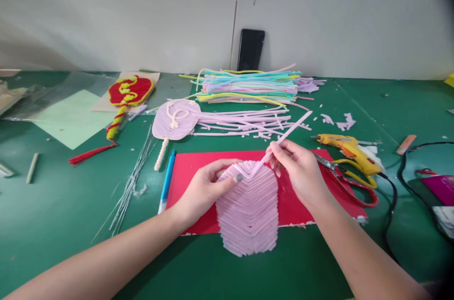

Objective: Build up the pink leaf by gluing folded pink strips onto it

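Your left hand [204, 186] is part-closed on the lilac ribbed panel [248, 217], thumb on top near its far end, fingers curled past the far-left edge, partly hidden. Your right hand [298, 165] is in a closed pinch on one lilac strip [295, 126], thumb against index; strip slants up and right, lower end at the panel's V-shaped top rows. Can't tell if that end is stuck down. Panel sits mid-view over the red sheet [193, 167], its near end past the sheet's near edge. On your right: scissors [345, 180] lie partly on the sheet, close to your right forearm, with the yellow glue gun [354, 152] right by the handles and its black cable [393, 207] trailing toward you. On your left: blue pen [168, 179] along the sheet's edge, then thin wires [129, 191]. Ahead: lilac fan [176, 120], loose strips [244, 120], multicolour bundle [248, 86], then the wall [142, 16] with a phone [251, 49] leaning on it. Your widest room is the green tabletop [301, 262] nearside, between your forearms.
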The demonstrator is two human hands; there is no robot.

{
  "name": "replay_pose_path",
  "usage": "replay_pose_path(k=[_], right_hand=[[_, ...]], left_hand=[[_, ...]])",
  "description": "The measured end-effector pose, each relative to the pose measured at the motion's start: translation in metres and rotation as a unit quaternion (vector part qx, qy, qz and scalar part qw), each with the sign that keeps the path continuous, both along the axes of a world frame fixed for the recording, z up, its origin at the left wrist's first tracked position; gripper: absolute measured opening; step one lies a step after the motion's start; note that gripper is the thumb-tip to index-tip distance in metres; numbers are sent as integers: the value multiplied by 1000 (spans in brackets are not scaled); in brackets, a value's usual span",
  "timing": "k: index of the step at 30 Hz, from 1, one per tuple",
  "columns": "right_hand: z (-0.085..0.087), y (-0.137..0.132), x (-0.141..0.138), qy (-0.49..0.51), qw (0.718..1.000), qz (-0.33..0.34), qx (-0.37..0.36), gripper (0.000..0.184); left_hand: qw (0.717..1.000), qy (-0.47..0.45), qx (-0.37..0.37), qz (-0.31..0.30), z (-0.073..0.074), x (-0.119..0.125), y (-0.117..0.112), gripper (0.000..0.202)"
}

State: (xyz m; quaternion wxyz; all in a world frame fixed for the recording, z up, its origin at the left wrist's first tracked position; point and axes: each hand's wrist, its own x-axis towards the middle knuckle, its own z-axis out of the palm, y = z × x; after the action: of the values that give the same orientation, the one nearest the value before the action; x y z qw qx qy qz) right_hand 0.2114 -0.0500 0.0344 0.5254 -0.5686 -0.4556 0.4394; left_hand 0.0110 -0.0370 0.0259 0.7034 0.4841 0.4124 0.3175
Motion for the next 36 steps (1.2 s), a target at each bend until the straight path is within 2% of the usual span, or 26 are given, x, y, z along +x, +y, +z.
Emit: replay_pose_path(k=[9, 17, 29, 32, 36], right_hand=[[3, -4, -3, -49, 999, -18, 16, 25], [8, -7, -5, -55, 998, -6, 21, 25], [6, -7, -4, -90, 995, -28, 18, 22], [6, -6, -3, -63, 998, -10, 8, 19], [7, -7, -3, -51, 996, 71, -30, 19]], left_hand=[[998, 5, -30, 57, 3, 5, -5, 31], [997, -13, -47, 65, 3, 7, -4, 26], [995, -21, -39, 89, 0, 8, -5, 24], [994, -20, -38, 95, -1, 8, -5, 24], [995, -15, -34, 98, -1, 8, -4, 24]])
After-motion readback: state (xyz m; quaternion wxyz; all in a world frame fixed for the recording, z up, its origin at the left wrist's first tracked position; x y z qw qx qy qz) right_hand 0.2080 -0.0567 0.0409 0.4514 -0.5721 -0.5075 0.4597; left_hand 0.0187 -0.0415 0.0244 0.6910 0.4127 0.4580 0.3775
